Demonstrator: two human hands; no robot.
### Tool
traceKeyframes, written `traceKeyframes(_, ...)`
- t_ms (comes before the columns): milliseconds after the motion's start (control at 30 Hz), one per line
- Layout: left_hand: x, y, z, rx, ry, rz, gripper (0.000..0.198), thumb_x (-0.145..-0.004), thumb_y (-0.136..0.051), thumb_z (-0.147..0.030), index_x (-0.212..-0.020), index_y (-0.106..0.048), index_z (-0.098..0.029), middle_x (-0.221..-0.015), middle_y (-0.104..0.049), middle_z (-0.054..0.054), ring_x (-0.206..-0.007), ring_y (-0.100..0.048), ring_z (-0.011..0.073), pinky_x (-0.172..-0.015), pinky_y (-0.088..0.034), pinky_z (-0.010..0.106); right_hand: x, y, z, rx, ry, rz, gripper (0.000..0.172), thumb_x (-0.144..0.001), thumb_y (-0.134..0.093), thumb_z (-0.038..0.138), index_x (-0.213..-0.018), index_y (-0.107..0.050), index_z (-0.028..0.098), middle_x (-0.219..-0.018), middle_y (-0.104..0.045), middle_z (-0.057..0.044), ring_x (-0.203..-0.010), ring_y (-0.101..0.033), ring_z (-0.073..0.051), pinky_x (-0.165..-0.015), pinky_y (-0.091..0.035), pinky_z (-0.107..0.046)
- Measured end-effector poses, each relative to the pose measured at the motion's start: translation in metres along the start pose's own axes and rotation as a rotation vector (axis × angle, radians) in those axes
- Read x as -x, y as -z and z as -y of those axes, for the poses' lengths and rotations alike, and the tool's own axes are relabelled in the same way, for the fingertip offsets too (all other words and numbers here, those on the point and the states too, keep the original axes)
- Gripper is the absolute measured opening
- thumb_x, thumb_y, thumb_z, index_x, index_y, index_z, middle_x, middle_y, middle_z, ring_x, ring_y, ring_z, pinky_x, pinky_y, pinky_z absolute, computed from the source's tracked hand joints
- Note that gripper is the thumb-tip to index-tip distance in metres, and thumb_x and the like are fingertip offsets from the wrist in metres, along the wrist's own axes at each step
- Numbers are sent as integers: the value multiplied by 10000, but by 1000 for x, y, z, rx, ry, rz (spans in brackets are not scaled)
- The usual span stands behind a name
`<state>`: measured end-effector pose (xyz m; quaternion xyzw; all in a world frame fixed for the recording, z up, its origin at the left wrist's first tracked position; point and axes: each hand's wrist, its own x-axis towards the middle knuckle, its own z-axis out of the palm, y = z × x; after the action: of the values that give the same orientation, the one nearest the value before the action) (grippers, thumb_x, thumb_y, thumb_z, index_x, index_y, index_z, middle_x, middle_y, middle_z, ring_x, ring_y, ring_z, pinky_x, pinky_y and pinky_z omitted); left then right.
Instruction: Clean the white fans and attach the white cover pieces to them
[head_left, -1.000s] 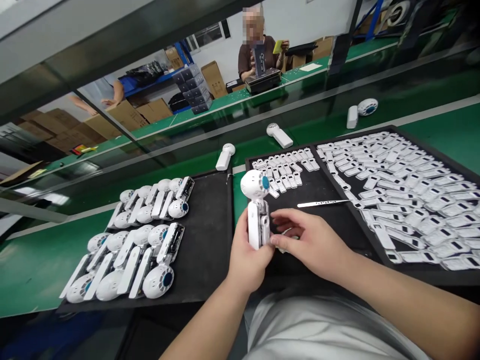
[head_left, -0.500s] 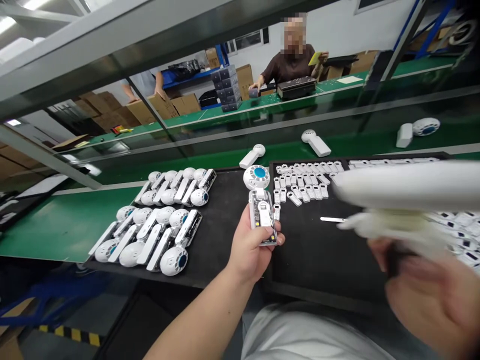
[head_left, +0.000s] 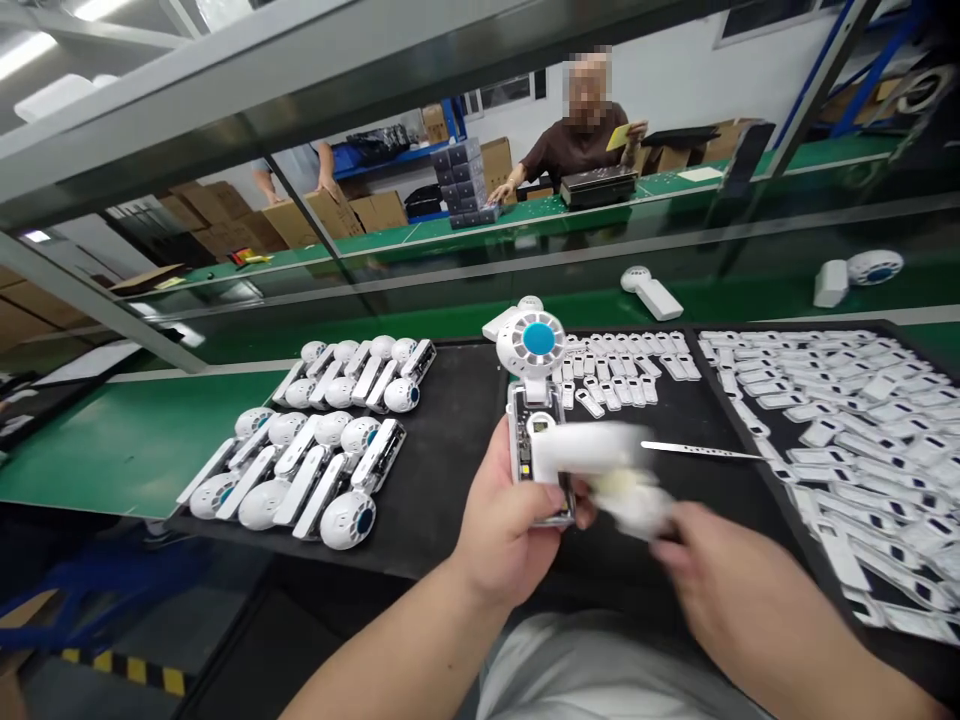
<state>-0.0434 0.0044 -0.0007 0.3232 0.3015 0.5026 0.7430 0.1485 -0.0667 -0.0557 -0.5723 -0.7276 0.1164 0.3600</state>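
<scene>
My left hand [head_left: 517, 510] grips the lower body of a white handheld device [head_left: 540, 345], which looks like a small fan. Its round vented head has a blue disc and points away from me. The handle is open at the front, with circuit parts and a white inner piece showing, and my thumb presses on its lower end. My right hand [head_left: 705, 550] is closed round a white mallet-shaped object [head_left: 600, 450], smeared by motion. Its long rounded end lies over the handle in my view; whether they touch I cannot tell.
Several similar devices [head_left: 330, 430] lie in two rows on a black mat at left. Small white covers [head_left: 615, 365] and more covers [head_left: 862, 450] lie on the right. A thin white strip [head_left: 697, 450] crosses the mat. A co-worker [head_left: 581, 140] sits beyond the green conveyor [head_left: 420, 300].
My right hand has swung in from the right, bringing the white object to the left hand's device. The covers on the right are now uncovered. The co-worker's hand has moved towards the stacked boxes.
</scene>
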Motion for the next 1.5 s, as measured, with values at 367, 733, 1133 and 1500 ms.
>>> traceKeyframes(367,-23,19,-8,-294,35,16,433,-736,-660,-227,-1140,-504,-215,-1201,-617,107,-711,-667,188,-358,-450,207,2,8,-40,335,-36,-91,326,-1014,-337,455,-865,-535,243,-639,-636,-29,-503,-612,-225,-462,-383,-324)
traceKeyframes(733,-160,70,-110,-1341,-221,-401,867,-755,-635,-273,-1530,-270,-139,-1625,-226,170,-1506,-174,342,-1198,-246,476,-45,1,-52,321,-123,281,374,-1007,-394,424,-898,-684,216,-889,-721,-70,-794,-686,-227,-676,-502,-332)
traceKeyframes(1133,-4,161,-102,-2237,265,-764,794,-858,-408,-509,-1491,-351,-33,-1565,-304,276,-1447,-195,485,-1054,-212,744,-128,-43,-53,354,53,447,373,-804,-444,-11,-1053,-710,69,-1081,-677,-213,-1071,-588,-337,-897,-448,-407)
traceKeyframes(1500,69,151,-88,-2231,194,-639,587,-826,-484,-454,-1334,-558,-168,-1212,-639,165,-1145,-602,363,-957,-463,454,-143,-27,-62,188,223,657,636,-718,-469,-48,-1225,-698,259,-1297,-648,-38,-1149,-556,-247,-950,-432,-327)
